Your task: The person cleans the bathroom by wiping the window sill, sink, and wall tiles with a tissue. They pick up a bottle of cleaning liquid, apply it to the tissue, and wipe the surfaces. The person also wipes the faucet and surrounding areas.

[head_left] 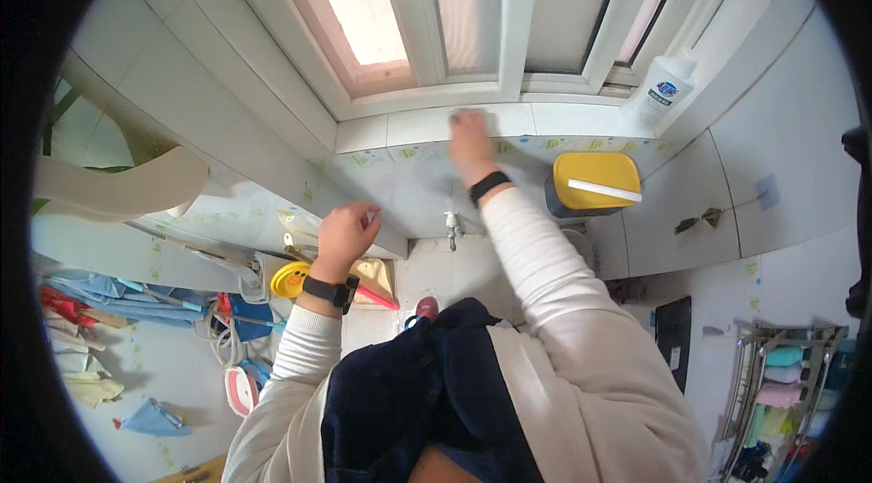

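Note:
My right hand (470, 145) reaches forward to the tiled windowsill (418, 128), its fingers closed and bent down at the sill's edge. A small dark spot shows at its fingertips, but what they hold, if anything, I cannot make out. A black band (489, 185) circles that wrist. My left hand (347, 234) hovers lower and to the left with its fingers curled in and nothing visible in them. It wears a dark watch (331, 291). Between and below the two hands, a metal tap (452, 227) sticks out from the wall.
A white bottle (665, 88) stands at the sill's right end. Right of my right forearm is a dark bin with a yellow lid (595, 176), a white strip across it. Cloths (136, 301) and a yellow round item (291, 280) hang left. A metal towel rack (781, 383) is at right.

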`<state>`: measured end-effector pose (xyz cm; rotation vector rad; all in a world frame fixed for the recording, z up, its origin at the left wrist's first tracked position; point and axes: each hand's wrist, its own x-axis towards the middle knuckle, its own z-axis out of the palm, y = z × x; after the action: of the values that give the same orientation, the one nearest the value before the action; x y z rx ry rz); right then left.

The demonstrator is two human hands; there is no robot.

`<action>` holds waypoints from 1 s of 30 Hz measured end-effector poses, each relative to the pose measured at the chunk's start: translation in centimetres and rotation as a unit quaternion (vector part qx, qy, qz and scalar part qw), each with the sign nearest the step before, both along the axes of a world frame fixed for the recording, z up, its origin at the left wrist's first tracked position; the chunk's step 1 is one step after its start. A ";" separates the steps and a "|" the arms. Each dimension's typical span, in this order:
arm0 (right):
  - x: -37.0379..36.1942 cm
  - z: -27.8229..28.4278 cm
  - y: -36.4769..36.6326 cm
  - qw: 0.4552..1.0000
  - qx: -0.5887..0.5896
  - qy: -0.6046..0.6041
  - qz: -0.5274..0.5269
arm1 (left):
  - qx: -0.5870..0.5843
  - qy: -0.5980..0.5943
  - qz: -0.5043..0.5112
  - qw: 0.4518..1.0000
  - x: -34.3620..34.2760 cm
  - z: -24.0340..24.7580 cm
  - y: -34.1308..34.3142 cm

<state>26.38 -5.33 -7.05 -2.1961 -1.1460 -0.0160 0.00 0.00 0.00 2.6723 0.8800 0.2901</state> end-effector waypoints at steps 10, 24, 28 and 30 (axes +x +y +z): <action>12.5 0.8 -10.0 0.948 -0.189 -0.164 -0.198 | -0.010 -0.039 -0.007 0.999 1.2 -0.4 -0.4; 2.0 -1.7 -0.3 0.983 -0.046 -0.176 -0.028 | 0.008 -0.067 -0.093 0.993 -0.8 0.2 3.1; 9.9 -0.8 -7.7 0.948 -0.139 -0.186 -0.216 | -0.009 -0.052 -0.079 0.995 -3.2 -0.1 5.0; 11.5 -1.1 -8.2 0.938 -0.158 -0.185 -0.249 | -0.017 -0.042 -0.072 0.996 -4.4 -0.5 5.8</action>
<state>37.89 -13.50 -8.10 -2.8076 -0.7814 -0.5132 -4.41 5.76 -0.46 2.6541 0.6585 0.3473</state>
